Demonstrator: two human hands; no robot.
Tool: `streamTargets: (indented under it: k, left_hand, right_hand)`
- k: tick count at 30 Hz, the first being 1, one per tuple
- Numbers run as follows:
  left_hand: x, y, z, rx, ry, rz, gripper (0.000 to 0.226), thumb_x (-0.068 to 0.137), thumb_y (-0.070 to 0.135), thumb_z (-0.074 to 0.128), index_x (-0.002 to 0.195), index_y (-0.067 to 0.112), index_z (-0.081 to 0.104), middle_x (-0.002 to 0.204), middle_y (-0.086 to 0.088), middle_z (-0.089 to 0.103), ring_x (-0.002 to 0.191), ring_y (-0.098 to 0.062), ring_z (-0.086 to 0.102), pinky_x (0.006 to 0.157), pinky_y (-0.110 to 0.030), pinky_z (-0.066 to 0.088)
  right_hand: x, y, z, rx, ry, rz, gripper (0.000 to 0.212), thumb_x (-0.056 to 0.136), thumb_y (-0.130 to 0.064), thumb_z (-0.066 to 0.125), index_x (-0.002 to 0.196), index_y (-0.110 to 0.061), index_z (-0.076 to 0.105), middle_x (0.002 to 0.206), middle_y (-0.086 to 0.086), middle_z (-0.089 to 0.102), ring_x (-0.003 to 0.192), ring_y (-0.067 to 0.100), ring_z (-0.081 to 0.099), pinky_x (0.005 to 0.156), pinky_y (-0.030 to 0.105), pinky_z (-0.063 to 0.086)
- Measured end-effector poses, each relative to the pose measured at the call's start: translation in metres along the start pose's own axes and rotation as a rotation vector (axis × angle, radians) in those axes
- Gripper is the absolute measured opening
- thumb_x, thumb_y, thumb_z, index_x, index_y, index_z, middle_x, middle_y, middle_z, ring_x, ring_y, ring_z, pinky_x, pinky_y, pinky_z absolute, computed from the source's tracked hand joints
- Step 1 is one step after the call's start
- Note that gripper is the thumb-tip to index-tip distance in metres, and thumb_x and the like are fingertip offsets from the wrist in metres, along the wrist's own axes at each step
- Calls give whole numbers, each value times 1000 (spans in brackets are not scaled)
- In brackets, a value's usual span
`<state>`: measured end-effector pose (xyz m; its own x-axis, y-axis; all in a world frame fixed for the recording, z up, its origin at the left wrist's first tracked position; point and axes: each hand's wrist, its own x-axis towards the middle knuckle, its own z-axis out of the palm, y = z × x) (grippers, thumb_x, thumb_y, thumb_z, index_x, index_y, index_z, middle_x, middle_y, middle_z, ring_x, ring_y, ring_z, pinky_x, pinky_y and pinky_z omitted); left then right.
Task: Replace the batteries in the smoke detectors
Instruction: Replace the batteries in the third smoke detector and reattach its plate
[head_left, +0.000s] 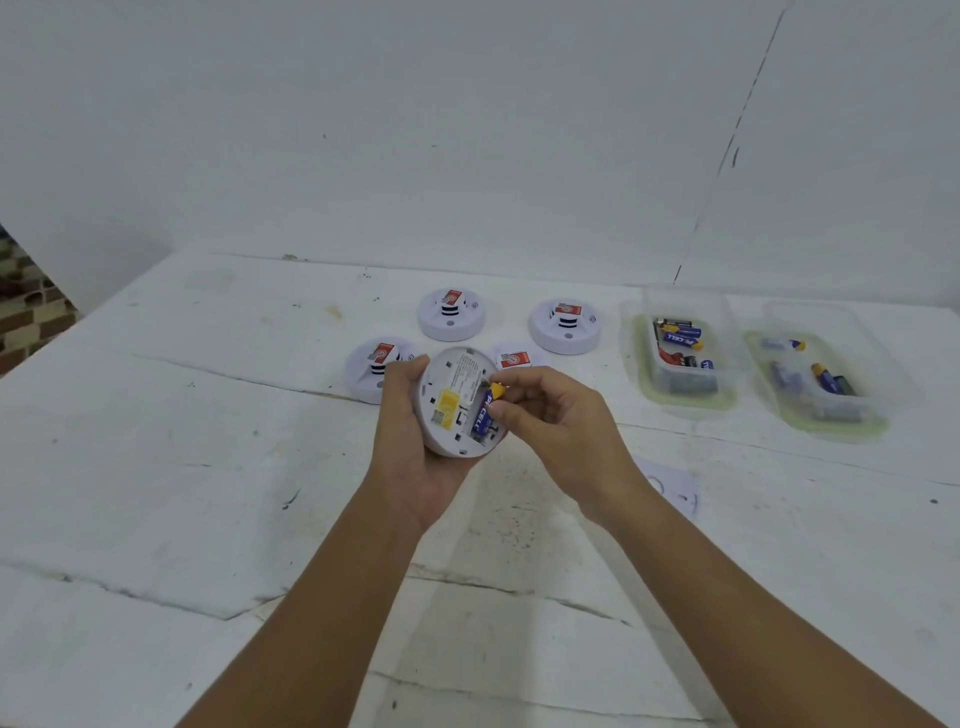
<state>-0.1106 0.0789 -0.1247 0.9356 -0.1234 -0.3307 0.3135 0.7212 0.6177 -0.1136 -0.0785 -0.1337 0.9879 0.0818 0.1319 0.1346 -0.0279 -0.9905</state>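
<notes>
blue battery (484, 410) pinched by right hand (550, 415) | left hand (415, 441) grips detector (457, 402) | risk: slips toward 6 o'clock, seats reversed

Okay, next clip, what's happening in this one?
A person is swapping smoke detector batteries at a white table. The left hand holds one detector upside down, while the right hand pinches a blue battery sitting in its open compartment. Four more detectors lie behind, and two clear trays of batteries sit to the right.
</notes>
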Motion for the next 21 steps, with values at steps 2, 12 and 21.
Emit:
streamTargets:
  k: [2,12,21]
  left_hand:
    - [1,0,4,-16,-30,-11,54,96,49,51,125,8,70,120,-19,71,111,-34,64,112,-53,44]
    - [4,-8,20,-38,-75,-44,54,93,46,53,127,8,69,123,-19,69,113,-34,64,111,-51,46]
    - [7,-10,24,-82,-90,-36,54,91,46,55,129,9,67,125,-19,66,115,-35,63,95,-46,53]
  right_hand:
    - [1,-1,-3,8,17,-6,24,89,-6,80,105,-23,76,84,-7,74,82,8,69,81,28,60]
    - [0,-1,-15,-66,108,-45,30,82,-21,89,107,-22,73,81,-12,70,78,6,65,79,31,59]
    - [-5,-6,-22,-143,60,-130,33,91,-9,79,118,-29,75,98,0,69,84,8,65,85,26,58]
